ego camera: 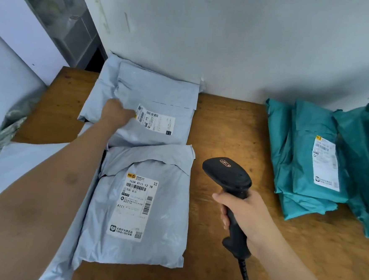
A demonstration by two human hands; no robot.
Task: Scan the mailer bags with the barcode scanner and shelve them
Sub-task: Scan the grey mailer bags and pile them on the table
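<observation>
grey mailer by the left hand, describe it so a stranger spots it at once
Start at the wooden table, left of the teal pile. It is the far grey mailer, against the wall, under the left hand; unlike the near grey mailer's, its label lies sideways.

pretty soft even light, no harsh glare, just a warm bright patch on the desk (227, 142) past the scanner (230, 182). left hand (115, 113) is motion-blurred, edges bend from the wide lens, far left corner is mushy
</observation>
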